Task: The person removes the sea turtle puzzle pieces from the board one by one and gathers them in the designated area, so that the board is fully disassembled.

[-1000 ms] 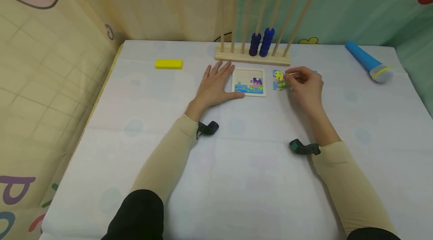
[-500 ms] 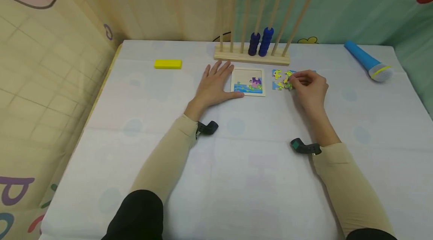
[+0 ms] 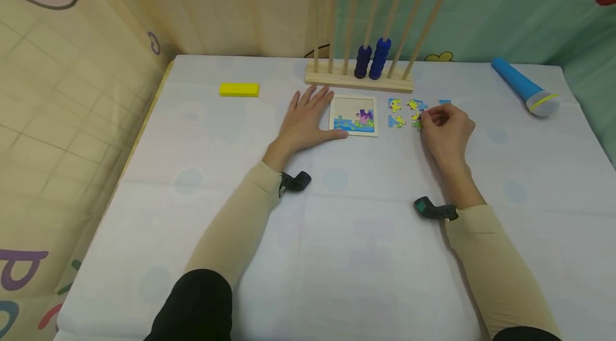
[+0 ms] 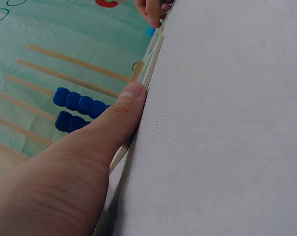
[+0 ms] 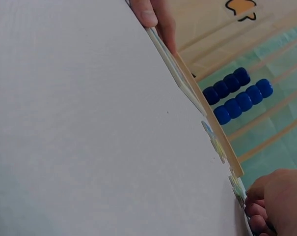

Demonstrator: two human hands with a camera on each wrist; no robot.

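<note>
A small square wooden puzzle frame [image 3: 353,134] lies on the table, with a few joined blue, pink and purple pieces along its lower part. My left hand [image 3: 304,122] is spread at its left side; its thumb touches the bottom edge, also seen in the left wrist view. To the right of the frame lie several loose jigsaw pieces [image 3: 395,105] in blue, yellow and green. My right hand [image 3: 448,131] has curled fingers, and its thumb and index finger pinch the edge of a green-yellow puzzle piece [image 3: 415,122]. The fingers partly cover that piece.
Behind the frame stands a wooden peg rack [image 3: 358,82] with dark blue beads [image 3: 380,59] on two pegs. A yellow block [image 3: 239,90] lies at the back left. A blue toy microphone [image 3: 524,87] lies at the back right. Curtains rise behind the table.
My right hand has moved to the right, and a green-yellow puzzle piece has shifted right with it. The other loose pieces now show more. My left hand stays beside the frame.
</note>
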